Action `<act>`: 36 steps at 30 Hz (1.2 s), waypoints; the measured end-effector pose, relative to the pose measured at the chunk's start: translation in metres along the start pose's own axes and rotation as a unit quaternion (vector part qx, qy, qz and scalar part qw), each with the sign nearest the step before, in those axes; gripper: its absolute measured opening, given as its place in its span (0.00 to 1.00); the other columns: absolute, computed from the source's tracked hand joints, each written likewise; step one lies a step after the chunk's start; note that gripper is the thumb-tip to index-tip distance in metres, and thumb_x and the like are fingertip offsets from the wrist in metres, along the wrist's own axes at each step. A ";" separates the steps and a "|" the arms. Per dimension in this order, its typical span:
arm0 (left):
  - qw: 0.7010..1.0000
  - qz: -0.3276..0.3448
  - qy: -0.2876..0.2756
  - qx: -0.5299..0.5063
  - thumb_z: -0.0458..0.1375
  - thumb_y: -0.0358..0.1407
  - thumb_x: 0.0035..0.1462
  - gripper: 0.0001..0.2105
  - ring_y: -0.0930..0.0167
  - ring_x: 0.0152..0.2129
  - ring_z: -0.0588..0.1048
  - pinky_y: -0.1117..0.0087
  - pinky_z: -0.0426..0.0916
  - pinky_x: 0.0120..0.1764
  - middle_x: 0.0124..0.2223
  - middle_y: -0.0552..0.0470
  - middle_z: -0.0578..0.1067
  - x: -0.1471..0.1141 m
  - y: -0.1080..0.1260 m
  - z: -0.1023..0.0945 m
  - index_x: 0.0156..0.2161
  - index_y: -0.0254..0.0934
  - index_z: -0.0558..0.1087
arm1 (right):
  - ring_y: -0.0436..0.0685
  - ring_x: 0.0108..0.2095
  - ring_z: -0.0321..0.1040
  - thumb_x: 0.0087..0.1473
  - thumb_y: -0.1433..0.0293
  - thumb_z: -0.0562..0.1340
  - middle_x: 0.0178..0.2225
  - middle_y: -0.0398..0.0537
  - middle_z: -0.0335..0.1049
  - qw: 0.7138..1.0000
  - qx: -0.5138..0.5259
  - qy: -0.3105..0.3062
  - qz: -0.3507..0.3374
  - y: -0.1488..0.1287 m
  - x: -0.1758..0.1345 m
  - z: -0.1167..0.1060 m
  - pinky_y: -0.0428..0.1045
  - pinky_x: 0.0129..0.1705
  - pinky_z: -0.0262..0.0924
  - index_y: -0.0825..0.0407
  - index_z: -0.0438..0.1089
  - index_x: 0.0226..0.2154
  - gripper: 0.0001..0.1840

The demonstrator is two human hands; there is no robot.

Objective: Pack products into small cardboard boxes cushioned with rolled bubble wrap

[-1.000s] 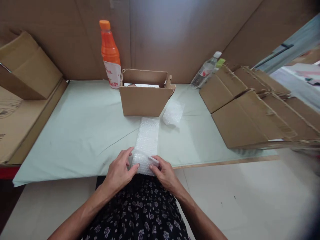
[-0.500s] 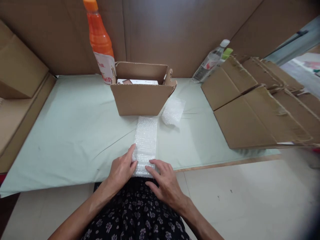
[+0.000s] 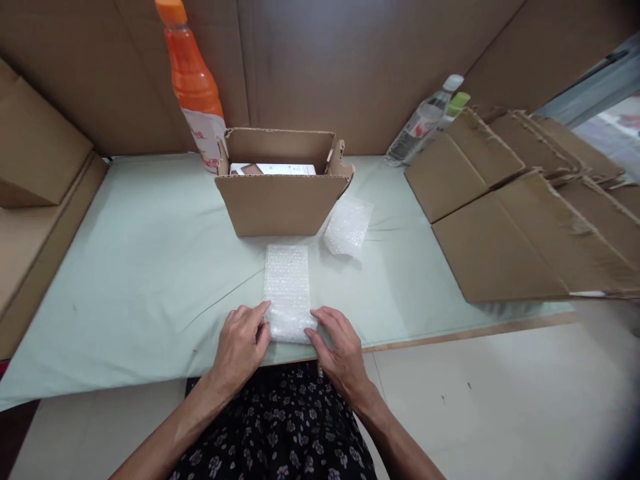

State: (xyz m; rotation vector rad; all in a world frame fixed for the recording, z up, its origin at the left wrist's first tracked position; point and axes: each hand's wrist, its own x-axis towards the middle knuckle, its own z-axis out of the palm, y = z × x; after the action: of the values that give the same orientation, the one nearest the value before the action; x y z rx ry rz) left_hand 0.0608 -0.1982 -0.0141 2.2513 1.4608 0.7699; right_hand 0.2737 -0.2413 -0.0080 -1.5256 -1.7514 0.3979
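Observation:
A strip of clear bubble wrap [image 3: 287, 283] lies flat on the pale green cloth, its near end doubled into a thicker fold by the table's front edge. My left hand [image 3: 243, 338] grips the left side of that fold between thumb and fingers. On the opposite side, my right hand [image 3: 340, 347] pinches the right edge in the same way. Whether anything is wrapped inside the fold I cannot tell. Just beyond the strip stands an open cardboard box [image 3: 277, 207] with a white printed item [image 3: 287, 169] showing inside.
A smaller piece of bubble wrap [image 3: 349, 227] rests right of the box. Behind stand an orange bottle [image 3: 193, 80] and a clear bottle [image 3: 420, 127]. Several cardboard boxes [image 3: 500, 240] fill the right side; more cardboard [image 3: 40, 140] borders the left. Green cloth [image 3: 150, 267] covers the table.
The bubble wrap's far end has come nearer, away from the box, and its near end is folded thicker. My right hand has shifted from on top of the strip to its right edge.

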 end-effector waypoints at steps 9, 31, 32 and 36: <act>0.999 0.027 -0.016 0.031 0.55 0.32 0.62 0.16 0.59 0.44 0.72 0.56 0.68 0.46 0.47 0.40 0.77 -0.005 0.002 -0.014 0.55 0.34 0.70 | 0.64 0.54 0.67 0.61 0.75 0.60 0.49 0.53 0.76 0.980 -0.102 -0.110 -0.128 0.000 0.007 0.007 0.60 0.50 0.59 0.49 0.72 0.48 0.13; 0.757 -0.380 -0.028 -0.531 0.63 0.44 0.56 0.30 0.61 0.50 0.76 0.57 0.70 0.53 0.56 0.37 0.74 0.011 0.022 -0.006 0.60 0.34 0.65 | 0.57 0.35 0.74 0.63 0.64 0.58 0.39 0.48 0.80 0.982 0.080 -0.133 0.107 0.005 0.050 0.017 0.51 0.37 0.68 0.49 0.71 0.50 0.15; 0.712 -0.388 -0.042 -0.584 0.64 0.44 0.54 0.29 0.60 0.51 0.75 0.58 0.69 0.54 0.56 0.38 0.75 0.012 0.027 -0.005 0.59 0.34 0.67 | 0.55 0.33 0.74 0.64 0.63 0.57 0.37 0.47 0.79 0.969 0.128 -0.161 0.137 -0.001 0.048 0.017 0.49 0.35 0.68 0.49 0.71 0.50 0.15; 0.620 -0.399 -0.032 -0.675 0.68 0.42 0.49 0.24 0.60 0.48 0.77 0.60 0.70 0.51 0.47 0.42 0.80 0.018 0.036 -0.001 0.51 0.34 0.74 | 0.59 0.44 0.72 0.64 0.63 0.57 0.43 0.51 0.76 0.973 0.154 -0.141 0.100 -0.018 0.038 0.009 0.54 0.47 0.67 0.48 0.74 0.47 0.14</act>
State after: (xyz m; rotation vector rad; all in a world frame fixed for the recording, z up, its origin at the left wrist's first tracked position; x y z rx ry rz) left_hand 0.0924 -0.1965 0.0113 0.3862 0.9698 0.9146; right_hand 0.2555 -0.2075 0.0110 -1.4740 -1.6517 0.9827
